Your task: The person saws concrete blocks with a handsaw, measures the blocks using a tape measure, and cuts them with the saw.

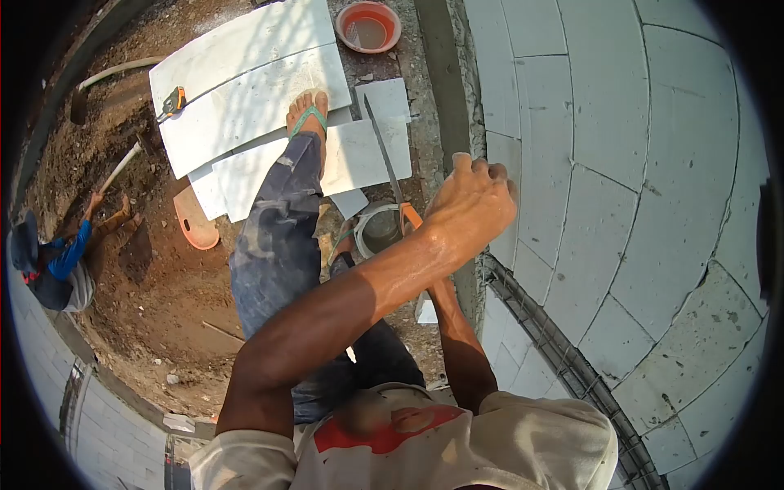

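Note:
My left arm reaches across my body, and my left hand is closed with curled fingers in front of the block wall. Its palm faces away, so I cannot make out what is inside it. Beneath that forearm, my right arm extends to the orange handle of a handsaw. The right hand is mostly hidden but appears to grip the handle. The saw's long blade points away over the pale blocks. My sandalled foot rests on large white blocks. A tape measure lies on them.
The block wall rises at right beside a concrete strip. An orange basin holds murky contents, and a round bucket stands beneath my arms. An orange board lies on soil. At left, a co-worker holds a long-handled tool.

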A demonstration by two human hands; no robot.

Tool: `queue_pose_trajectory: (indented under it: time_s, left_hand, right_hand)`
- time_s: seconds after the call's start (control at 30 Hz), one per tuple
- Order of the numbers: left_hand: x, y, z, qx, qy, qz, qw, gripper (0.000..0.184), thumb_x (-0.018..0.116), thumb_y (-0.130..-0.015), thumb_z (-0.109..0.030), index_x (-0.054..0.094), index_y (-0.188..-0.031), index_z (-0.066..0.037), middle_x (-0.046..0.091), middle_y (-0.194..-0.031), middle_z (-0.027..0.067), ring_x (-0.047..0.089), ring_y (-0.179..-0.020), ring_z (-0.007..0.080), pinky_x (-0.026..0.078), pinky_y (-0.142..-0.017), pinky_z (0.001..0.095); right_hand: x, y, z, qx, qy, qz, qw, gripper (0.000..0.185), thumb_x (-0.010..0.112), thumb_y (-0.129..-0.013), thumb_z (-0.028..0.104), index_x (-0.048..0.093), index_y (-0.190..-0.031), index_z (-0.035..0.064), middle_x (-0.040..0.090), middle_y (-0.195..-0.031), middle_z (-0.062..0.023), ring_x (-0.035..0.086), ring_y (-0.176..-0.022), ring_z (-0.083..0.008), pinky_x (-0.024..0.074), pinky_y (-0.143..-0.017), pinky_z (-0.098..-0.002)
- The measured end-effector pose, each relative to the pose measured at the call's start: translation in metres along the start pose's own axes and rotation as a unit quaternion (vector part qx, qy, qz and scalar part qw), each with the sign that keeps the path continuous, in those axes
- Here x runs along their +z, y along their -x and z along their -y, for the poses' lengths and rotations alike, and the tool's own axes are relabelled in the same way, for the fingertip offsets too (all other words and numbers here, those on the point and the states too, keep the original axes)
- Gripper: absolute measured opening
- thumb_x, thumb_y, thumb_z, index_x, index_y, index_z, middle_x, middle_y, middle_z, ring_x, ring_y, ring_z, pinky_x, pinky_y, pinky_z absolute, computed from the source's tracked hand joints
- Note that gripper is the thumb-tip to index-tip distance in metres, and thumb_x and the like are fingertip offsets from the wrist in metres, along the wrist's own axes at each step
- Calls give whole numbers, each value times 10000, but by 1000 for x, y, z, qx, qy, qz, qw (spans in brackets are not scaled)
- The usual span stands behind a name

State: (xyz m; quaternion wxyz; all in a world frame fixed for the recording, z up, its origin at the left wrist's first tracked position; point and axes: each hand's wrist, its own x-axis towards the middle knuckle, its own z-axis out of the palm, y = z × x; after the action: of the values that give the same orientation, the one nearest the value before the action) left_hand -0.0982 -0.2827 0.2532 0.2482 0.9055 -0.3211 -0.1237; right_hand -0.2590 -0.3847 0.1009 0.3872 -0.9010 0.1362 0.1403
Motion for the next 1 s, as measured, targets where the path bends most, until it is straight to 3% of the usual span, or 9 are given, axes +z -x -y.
queue_pose_trajectory:
  time_s: [0.13,0.3,0.33,0.4,0.47,0.57,0.73,0.87,1.0]
  left_hand:
    - [9,13,1,-2,-1,36,999,304,808,-794,-75,766,-1086,-1,722,-1049,136,707,-1010,276,467,-882,457]
    - [12,9,-13,34,7,125,992,318,828,-802,-90,774,-1101,6,729,-1101,164,716,-1040,298,478,-962,516]
    - [9,10,-11,46,8,71,996,273,802,-770,-57,745,-1029,9,709,-957,125,721,-940,264,495,-790,398]
    - [5,6,-8,33,-2,33,999,258,800,-772,-50,746,-1019,4,713,-963,129,720,-937,264,494,-793,402]
    - [1,7,-3,19,-16,6,1000,243,799,-775,-44,747,-1009,0,718,-970,134,719,-934,264,494,-796,406]
    - [4,8,-4,10,-32,69,997,354,824,-814,-98,762,-1148,3,731,-1124,171,720,-1063,307,478,-996,539]
    - [6,13,-23,3,-6,53,999,337,801,-840,-93,763,-1163,0,729,-1145,172,715,-1076,307,482,-998,534]
    - [-3,14,-6,11,-30,65,997,338,790,-852,-90,763,-1177,0,728,-1157,173,712,-1080,309,487,-996,533]
    - [-15,12,2,0,-30,27,999,351,798,-843,-94,760,-1180,-1,726,-1156,180,711,-1079,316,490,-981,527]
  right_hand:
    - [55,-89,-5,32,41,15,999,312,700,-998,344,724,-974,34,709,-807,-102,679,-753,-288,490,-664,-450]
    - [10,-3,-24,4,-15,3,1000,301,700,-1000,344,728,-975,46,709,-807,-68,672,-751,-249,484,-662,-438]
    - [-7,27,-20,-7,-44,8,999,299,700,-1001,345,729,-976,48,708,-807,-62,671,-751,-241,483,-661,-436]
    - [-31,54,-4,-48,-111,12,993,294,700,-1002,345,730,-976,53,708,-807,-48,668,-750,-225,481,-660,-431]
    - [-35,43,15,3,-116,54,992,436,656,-1043,268,622,-1394,10,680,-1356,-195,620,-1297,-263,493,-1043,-415]
    - [42,-33,-34,16,25,-29,999,273,665,-1005,283,708,-911,30,647,-707,-75,633,-661,-246,489,-625,-444]
    - [18,-20,-28,57,-2,36,998,252,654,-997,249,721,-974,8,665,-781,-100,636,-733,-236,509,-714,-452]
    - [-60,74,-2,81,-124,186,971,699,695,-1037,353,420,-1609,59,532,-1562,-178,480,-1468,-303,320,-1255,-425]
    - [-8,6,-6,66,32,124,990,311,640,-1015,231,638,-1258,37,635,-1011,-96,594,-928,-224,463,-827,-440]
